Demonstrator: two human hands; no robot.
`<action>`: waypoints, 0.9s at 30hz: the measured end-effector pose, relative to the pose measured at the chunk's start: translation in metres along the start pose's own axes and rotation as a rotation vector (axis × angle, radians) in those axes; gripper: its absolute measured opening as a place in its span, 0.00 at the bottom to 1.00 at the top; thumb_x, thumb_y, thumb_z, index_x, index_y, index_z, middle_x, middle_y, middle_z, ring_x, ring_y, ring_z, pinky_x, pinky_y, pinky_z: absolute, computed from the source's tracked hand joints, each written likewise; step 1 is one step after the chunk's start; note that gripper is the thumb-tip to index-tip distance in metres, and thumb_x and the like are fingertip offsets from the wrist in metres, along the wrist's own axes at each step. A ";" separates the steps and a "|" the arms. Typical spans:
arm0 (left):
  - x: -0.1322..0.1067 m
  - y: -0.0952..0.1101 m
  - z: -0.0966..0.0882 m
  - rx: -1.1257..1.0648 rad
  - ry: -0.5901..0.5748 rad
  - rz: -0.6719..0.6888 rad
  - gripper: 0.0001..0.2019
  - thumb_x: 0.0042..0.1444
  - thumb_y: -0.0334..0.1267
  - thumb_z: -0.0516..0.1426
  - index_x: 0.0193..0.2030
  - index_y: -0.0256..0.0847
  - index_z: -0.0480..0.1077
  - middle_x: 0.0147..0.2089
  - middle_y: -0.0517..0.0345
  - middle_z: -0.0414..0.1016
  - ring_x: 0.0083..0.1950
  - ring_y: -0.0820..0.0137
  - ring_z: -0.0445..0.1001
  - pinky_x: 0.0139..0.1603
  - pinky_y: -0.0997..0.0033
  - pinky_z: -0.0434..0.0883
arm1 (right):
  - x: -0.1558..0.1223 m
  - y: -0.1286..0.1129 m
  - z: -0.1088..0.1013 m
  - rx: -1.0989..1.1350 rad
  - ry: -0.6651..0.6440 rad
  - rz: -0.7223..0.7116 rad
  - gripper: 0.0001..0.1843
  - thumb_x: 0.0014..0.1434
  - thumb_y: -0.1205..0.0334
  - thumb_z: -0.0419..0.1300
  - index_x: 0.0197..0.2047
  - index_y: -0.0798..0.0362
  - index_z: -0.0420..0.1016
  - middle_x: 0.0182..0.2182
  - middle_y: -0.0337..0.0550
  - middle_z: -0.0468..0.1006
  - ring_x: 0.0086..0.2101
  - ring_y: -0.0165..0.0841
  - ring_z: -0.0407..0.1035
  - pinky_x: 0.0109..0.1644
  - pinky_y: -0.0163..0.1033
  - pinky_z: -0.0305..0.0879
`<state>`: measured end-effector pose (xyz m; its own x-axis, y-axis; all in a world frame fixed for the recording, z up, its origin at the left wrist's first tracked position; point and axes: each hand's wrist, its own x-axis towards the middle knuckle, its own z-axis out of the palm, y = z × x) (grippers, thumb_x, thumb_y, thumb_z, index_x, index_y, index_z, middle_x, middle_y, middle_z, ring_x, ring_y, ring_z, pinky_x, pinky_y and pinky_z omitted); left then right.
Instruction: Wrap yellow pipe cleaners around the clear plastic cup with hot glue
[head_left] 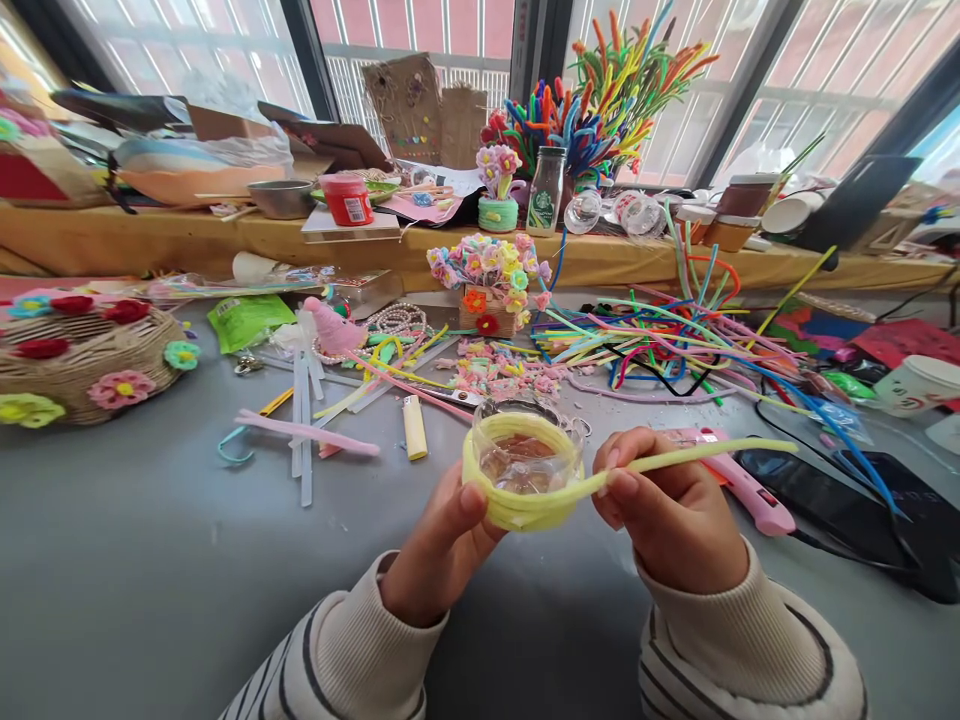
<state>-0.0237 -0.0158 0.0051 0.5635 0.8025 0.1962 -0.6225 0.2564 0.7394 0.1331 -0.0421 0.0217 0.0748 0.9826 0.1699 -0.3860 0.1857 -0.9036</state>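
Cream sleeves (367, 640) with dark stripes are showing nearest us. With our left hand (442, 540) we are gripping a clear cup (534, 468) from its left side, our thumb pressing the yellow stem (540, 512) that is coiling around its wall. With our right hand (675, 510) we are pinching the stem's loose end, just beside the cup, its tip pointing right. We are holding the cup over the tabletop (172, 570), near the middle. On the right, a pink cutter (761, 500) is lying near a dark phone (907, 505). On the left, a lighter (414, 430) is lying near a pink stem (349, 443), which is crossing some translucent sticks (306, 475). Farther out, we are seeing a flower box (487, 312) and, to its right, a heap of coloured stems (622, 340). On the ledge (420, 257), a bottle (550, 175) is standing beside a potted flower (497, 215); windows (420, 18) are backing everything.
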 end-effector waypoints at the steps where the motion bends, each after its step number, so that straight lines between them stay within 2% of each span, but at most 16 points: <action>1: 0.000 0.000 0.000 0.003 -0.001 -0.001 0.23 0.47 0.50 0.57 0.49 0.42 0.68 0.47 0.51 0.73 0.55 0.58 0.65 0.56 0.59 0.61 | 0.000 0.000 0.000 0.003 -0.004 0.000 0.07 0.44 0.60 0.65 0.25 0.51 0.70 0.19 0.34 0.71 0.17 0.23 0.59 0.19 0.31 0.51; 6: -0.002 0.000 0.002 -0.005 -0.001 -0.003 0.22 0.46 0.50 0.57 0.47 0.42 0.69 0.45 0.52 0.74 0.52 0.58 0.68 0.55 0.60 0.62 | -0.001 -0.001 0.003 0.034 0.010 0.009 0.06 0.44 0.61 0.65 0.24 0.52 0.71 0.18 0.35 0.72 0.17 0.23 0.59 0.19 0.31 0.50; 12: -0.002 0.001 0.002 0.008 0.044 -0.029 0.26 0.43 0.53 0.58 0.48 0.41 0.69 0.45 0.50 0.74 0.52 0.55 0.67 0.54 0.57 0.62 | -0.003 -0.001 0.004 0.059 0.010 0.027 0.06 0.43 0.61 0.65 0.24 0.51 0.72 0.18 0.35 0.72 0.17 0.21 0.60 0.20 0.29 0.52; 20: -0.006 0.004 0.005 0.034 0.110 -0.102 0.30 0.40 0.55 0.59 0.49 0.40 0.68 0.45 0.47 0.74 0.50 0.52 0.68 0.52 0.53 0.62 | -0.003 -0.001 0.004 0.051 -0.003 0.031 0.06 0.44 0.61 0.65 0.24 0.51 0.71 0.18 0.34 0.70 0.17 0.23 0.59 0.19 0.31 0.53; 27: -0.005 0.002 0.005 0.024 0.097 -0.096 0.30 0.40 0.55 0.59 0.49 0.40 0.68 0.46 0.47 0.73 0.53 0.52 0.66 0.53 0.54 0.61 | -0.003 -0.003 0.007 0.064 0.023 0.040 0.07 0.43 0.62 0.65 0.23 0.51 0.71 0.17 0.36 0.72 0.17 0.24 0.60 0.19 0.31 0.53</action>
<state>-0.0252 -0.0222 0.0092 0.5643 0.8233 0.0616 -0.5543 0.3225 0.7673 0.1275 -0.0460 0.0263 0.0790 0.9891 0.1242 -0.4472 0.1465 -0.8823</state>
